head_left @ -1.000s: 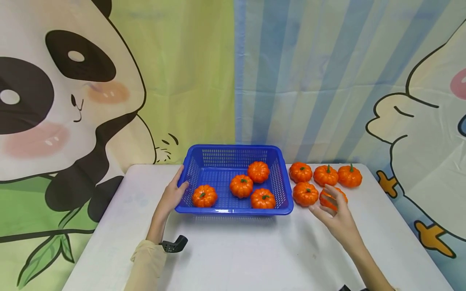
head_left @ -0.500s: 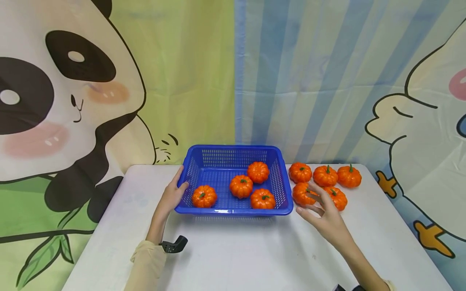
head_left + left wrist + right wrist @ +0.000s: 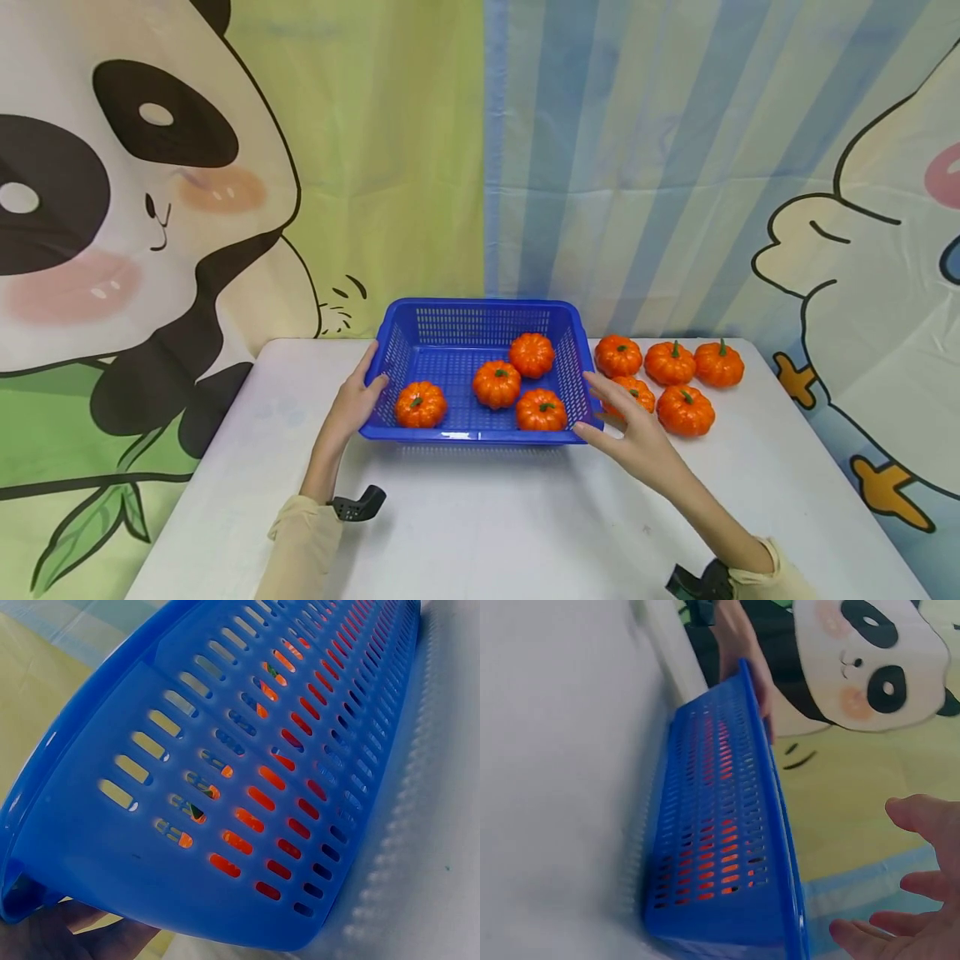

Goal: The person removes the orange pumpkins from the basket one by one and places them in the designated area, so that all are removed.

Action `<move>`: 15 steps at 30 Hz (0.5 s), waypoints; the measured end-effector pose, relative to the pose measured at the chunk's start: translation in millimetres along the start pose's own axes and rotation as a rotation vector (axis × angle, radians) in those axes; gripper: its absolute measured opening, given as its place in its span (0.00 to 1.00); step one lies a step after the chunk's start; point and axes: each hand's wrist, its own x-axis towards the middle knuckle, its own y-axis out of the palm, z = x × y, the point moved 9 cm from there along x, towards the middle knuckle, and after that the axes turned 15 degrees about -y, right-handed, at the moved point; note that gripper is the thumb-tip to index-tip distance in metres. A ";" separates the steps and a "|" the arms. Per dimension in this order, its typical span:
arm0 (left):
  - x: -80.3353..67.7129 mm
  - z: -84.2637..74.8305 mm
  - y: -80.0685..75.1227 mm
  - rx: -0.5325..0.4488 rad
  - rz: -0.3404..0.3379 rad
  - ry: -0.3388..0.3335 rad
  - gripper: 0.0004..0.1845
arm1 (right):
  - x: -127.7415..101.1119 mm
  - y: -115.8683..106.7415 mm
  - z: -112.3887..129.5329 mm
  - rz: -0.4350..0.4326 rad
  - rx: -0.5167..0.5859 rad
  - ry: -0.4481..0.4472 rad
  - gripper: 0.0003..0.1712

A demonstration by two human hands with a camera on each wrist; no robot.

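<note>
A blue plastic basket (image 3: pixel 450 367) with slotted walls stands on the table, several small orange pumpkins (image 3: pixel 497 384) inside it. My left hand (image 3: pixel 354 402) grips its left rim, thumb over the edge; in the left wrist view the fingers (image 3: pixel 112 937) of that hand lie beneath the rim. At the opposite end, my right hand (image 3: pixel 637 437) has its fingers spread beside the right rim and holds nothing. Behind that hand, one pumpkin (image 3: pixel 634 390) outside the basket is partly hidden. The right wrist view shows the basket's slotted side, with the right fingers (image 3: pixel 915 814) extended past the rim.
To the right of the basket, several more pumpkins (image 3: pixel 686 410) sit in two rows on the white table (image 3: pixel 465 517). A printed curtain (image 3: pixel 420 167) with a panda hangs right behind the table's back edge.
My right hand has moved left, from over the loose pumpkins to the basket's right rim. The left hand and the basket have stayed in place.
</note>
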 end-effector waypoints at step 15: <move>1.2 0.0 0.8 -0.024 0.011 0.000 0.35 | 141.5 57.5 -37.3 0.485 -0.325 -0.043 0.34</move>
